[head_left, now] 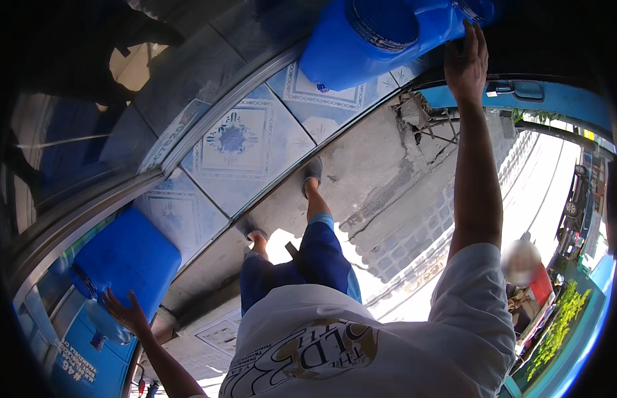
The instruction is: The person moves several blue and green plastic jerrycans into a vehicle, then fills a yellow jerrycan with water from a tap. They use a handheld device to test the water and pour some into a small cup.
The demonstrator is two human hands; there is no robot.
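A: Starting big: a pale blue patterned tile ledge point(235, 142) runs right across the scene!

B: And 2 blue containers are on it! The larger-looking blue container point(345, 56) is at the far right end of the tiles.

A: The second-largest, the left-hand container point(133, 249), sits at the opposite end, well apart from its partner.

B: Now a broad round lid point(383, 23), dark blue, atop that right-hand container.

A: Here's the right hand point(469, 66), arm stretched long! Fingers extended and unfurled, tips right beside the container's small end cap point(474, 9). Contact? I can't tell.

B: Left hand point(126, 313) next, fingers spread wide, wrapped around nothing, just by the left container's lower edge. Touching or not, I can't call it.

A: Below it, a clear bluish vessel point(108, 324), partly hidden.

B: Smallest of all, a little blue fitting point(322, 87) at the right container's base!
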